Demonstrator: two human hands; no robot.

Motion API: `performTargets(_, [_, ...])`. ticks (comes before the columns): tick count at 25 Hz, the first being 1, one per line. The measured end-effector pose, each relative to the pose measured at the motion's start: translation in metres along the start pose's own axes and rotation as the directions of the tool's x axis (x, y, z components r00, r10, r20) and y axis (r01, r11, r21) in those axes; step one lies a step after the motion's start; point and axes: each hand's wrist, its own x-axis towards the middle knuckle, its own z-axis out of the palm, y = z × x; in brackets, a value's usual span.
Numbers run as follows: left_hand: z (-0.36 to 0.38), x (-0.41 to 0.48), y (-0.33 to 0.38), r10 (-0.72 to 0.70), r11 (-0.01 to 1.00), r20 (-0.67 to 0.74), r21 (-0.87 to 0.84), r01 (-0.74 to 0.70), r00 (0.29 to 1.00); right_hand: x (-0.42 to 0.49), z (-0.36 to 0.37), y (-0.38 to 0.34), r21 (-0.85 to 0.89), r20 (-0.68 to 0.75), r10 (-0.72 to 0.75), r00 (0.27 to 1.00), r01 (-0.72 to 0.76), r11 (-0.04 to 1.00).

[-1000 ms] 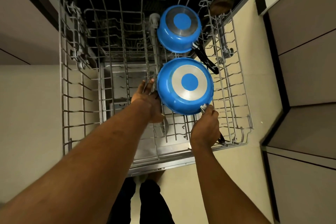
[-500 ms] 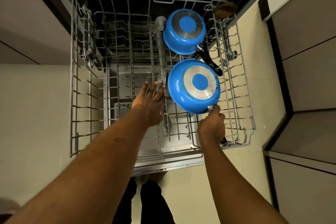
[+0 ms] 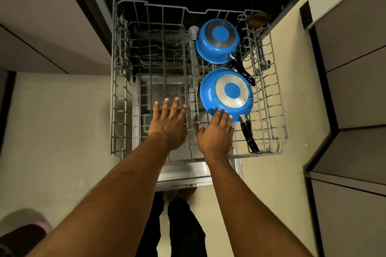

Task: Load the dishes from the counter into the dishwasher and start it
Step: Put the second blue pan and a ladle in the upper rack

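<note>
While the left hand [image 3: 167, 125] is hovering flat, fingers straight and spread, over the middle of the pulled-out rack [image 3: 114, 94], the right hand [image 3: 216, 133] is reaching out with relaxed, straight fingers, its tips touching the near rim of the blue frying pan [image 3: 226, 94]. That pan is lying bottom-up in the rack's right side, its black handle [image 3: 248, 133] pointing toward the person. Just behind it, a blue saucepan [image 3: 217, 41] is sitting upturned too.

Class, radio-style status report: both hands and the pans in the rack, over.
Left hand open over grey wire rack. Right hand open, fingertips at rim of upturned near blue metal pan. Second blue saucepan racked behind. No obstruction.
</note>
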Motion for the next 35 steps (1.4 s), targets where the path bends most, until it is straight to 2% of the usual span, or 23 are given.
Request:
performTargets(4, [-0.015, -0.036, 0.0, -0.078, 0.995, -0.015, -0.069, 0.077, 0.997, -0.023, -0.026, -0.013, -0.025, 0.074, -0.114, 0.991, 0.116, 0.993])
performTargets(9, [-0.044, -0.084, -0.001, -0.159, 0.98, -0.033, -0.129, 0.154, 0.987, -0.049, -0.076, -0.027, -0.069, 0.072, -0.235, 0.969, 0.24, 0.968])
performTargets(17, [-0.106, -0.172, -0.048, -0.31, 0.92, -0.092, -0.28, 0.274, 0.946, -0.102, -0.136, -0.095, -0.068, 0.116, -0.457, 0.882, 0.466, 0.882])
performTargets(24, [-0.126, -0.23, -0.163, -0.415, 0.871, -0.24, -0.385, 0.307, 0.878, -0.139, -0.155, -0.215, -0.147, 0.064, -0.571, 0.819, 0.573, 0.806])
performTargets(27, [-0.13, -0.265, -0.243, -0.462, 0.855, -0.285, -0.394, 0.337, 0.84, -0.166, -0.155, -0.297, -0.13, 0.039, -0.589, 0.807, 0.589, 0.798])
performTargets(31, [-0.133, -0.306, -0.358, -0.525, 0.828, -0.3, -0.397, 0.396, 0.796, -0.204, -0.146, -0.409, -0.089, -0.001, -0.643, 0.766, 0.64, 0.763])
performTargets(35, [-0.138, -0.32, -0.425, -0.54, 0.822, -0.304, -0.389, 0.415, 0.785, -0.228, -0.134, -0.478, -0.07, 0.035, -0.676, 0.736, 0.676, 0.733])
